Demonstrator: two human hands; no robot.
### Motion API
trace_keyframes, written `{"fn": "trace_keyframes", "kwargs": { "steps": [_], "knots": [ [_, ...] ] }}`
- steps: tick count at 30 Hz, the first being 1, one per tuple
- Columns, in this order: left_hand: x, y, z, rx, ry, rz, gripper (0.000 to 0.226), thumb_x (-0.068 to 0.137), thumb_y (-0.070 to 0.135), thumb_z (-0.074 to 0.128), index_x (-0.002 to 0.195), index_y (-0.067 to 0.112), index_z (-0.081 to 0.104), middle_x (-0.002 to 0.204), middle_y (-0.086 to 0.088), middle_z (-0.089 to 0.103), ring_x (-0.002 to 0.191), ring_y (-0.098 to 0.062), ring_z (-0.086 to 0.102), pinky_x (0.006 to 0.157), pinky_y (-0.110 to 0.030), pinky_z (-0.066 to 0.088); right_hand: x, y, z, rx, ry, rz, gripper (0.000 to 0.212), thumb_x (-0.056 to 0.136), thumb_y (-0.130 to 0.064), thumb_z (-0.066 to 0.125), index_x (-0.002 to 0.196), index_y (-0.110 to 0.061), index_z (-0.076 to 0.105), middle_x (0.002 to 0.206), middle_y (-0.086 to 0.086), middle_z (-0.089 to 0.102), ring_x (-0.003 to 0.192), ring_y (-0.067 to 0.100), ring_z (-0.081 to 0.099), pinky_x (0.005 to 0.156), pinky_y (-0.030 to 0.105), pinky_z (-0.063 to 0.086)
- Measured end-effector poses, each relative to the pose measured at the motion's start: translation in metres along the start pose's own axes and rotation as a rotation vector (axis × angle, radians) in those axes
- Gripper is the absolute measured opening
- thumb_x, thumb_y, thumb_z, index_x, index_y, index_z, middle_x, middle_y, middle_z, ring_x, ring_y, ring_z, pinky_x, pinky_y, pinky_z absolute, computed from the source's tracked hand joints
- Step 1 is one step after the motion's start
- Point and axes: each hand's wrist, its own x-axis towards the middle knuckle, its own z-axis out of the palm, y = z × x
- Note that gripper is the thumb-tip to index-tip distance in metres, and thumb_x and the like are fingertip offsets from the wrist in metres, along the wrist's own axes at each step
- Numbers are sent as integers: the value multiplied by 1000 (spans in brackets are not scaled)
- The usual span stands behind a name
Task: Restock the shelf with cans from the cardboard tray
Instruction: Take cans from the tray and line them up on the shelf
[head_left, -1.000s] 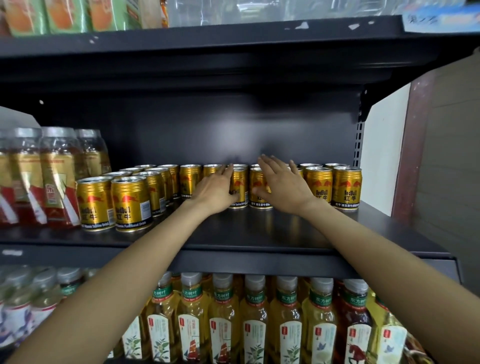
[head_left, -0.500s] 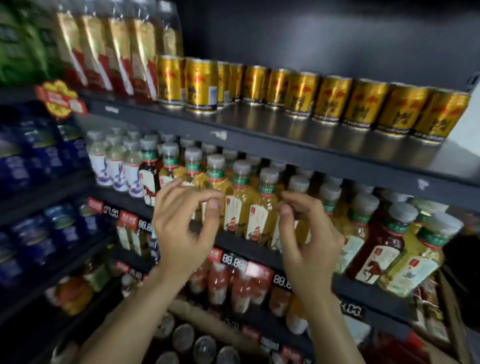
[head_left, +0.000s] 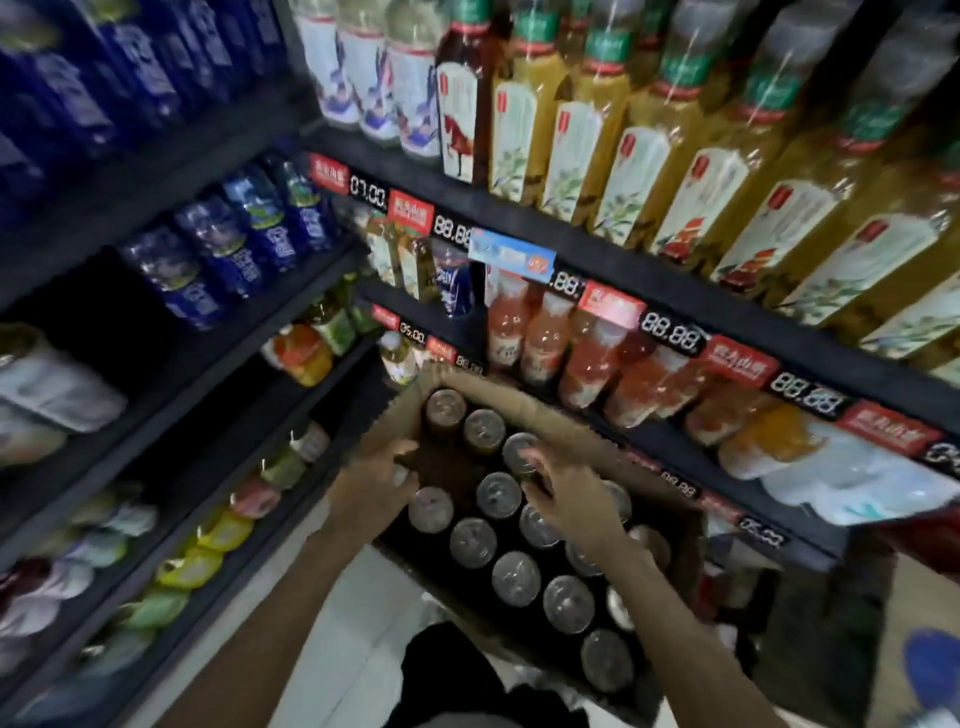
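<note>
A cardboard tray (head_left: 524, 402) stands low on the floor before the shelves, holding several cans (head_left: 472, 542) seen from above by their silver tops. My left hand (head_left: 371, 480) reaches down at the tray's left side, fingers spread over a can there. My right hand (head_left: 569, 496) hovers over the cans in the tray's middle, fingers loosely spread. Neither hand visibly holds a can. The frame is blurred. The shelf with the gold cans is out of view.
Shelves of tea bottles (head_left: 623, 135) and red drinks (head_left: 587, 358) rise to the right, with price tags (head_left: 670, 332) on the edges. Blue bottles (head_left: 244, 249) and mixed pouches fill the shelves at left. A pale floor strip (head_left: 358, 639) lies below.
My view swung from the gold-can shelf down to the floor tray. Both hands left the shelved cans and dropped to just above the cans in the tray.
</note>
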Motion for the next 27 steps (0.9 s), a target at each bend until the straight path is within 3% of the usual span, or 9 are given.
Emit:
{"fn": "trace_keyframes", "kwargs": {
  "steps": [4, 8, 11, 16, 20, 24, 27],
  "knots": [
    [31, -38, 20, 78, -214, 162, 49, 78, 34, 50, 124, 19, 55, 110, -10, 58, 106, -28, 54, 85, -35, 44, 31, -8, 45, -100, -74, 116, 46, 87, -25, 50, 131, -14, 45, 134, 11, 45, 127, 28, 43, 96, 41, 43],
    [74, -39, 35, 417, -82, 482, 54, 85, 27, 58, 135, 18, 42, 131, -7, 47, 127, -29, 39, 105, -38, 33, 64, -20, 68, -270, -1, 223, 58, 88, -29, 56, 139, -13, 33, 140, 14, 39, 130, 33, 36, 104, 41, 32],
    [105, -29, 48, 620, -91, 586, 67, 83, 23, 62, 141, 14, 29, 141, -11, 35, 131, -30, 32, 110, -39, 31, 87, -18, 81, -338, 45, 269, 66, 82, -29, 64, 138, -8, 35, 139, 17, 42, 128, 36, 40, 101, 43, 34],
    [135, -18, 66, 779, -127, 584, 79, 84, 11, 61, 145, 6, 13, 147, -23, 21, 131, -33, 32, 110, -37, 30, 108, -17, 97, -466, 93, 371, 70, 69, -36, 77, 127, -11, 47, 126, 10, 56, 126, 33, 43, 97, 40, 39],
    [141, -13, 66, 881, -84, 618, 62, 87, 7, 52, 140, 3, 21, 137, -23, 33, 118, -31, 42, 104, -35, 36, 111, -13, 99, -420, 122, 363, 71, 69, -34, 77, 127, -9, 45, 130, 10, 53, 127, 30, 40, 98, 38, 34],
    [141, -14, 65, 1117, -174, 693, 50, 82, 13, 60, 125, 2, 37, 121, -14, 46, 108, -30, 43, 101, -39, 33, 107, -18, 93, -376, 106, 341, 68, 68, -32, 77, 123, -8, 45, 128, 13, 53, 123, 31, 41, 98, 38, 33],
    [141, -12, 58, 1064, -234, 604, 47, 83, 13, 61, 124, 4, 39, 121, -15, 48, 112, -31, 41, 102, -37, 32, 95, -31, 80, -311, 170, 327, 68, 66, -32, 79, 121, -9, 46, 126, 12, 55, 122, 32, 46, 97, 39, 34]
  ]
}}
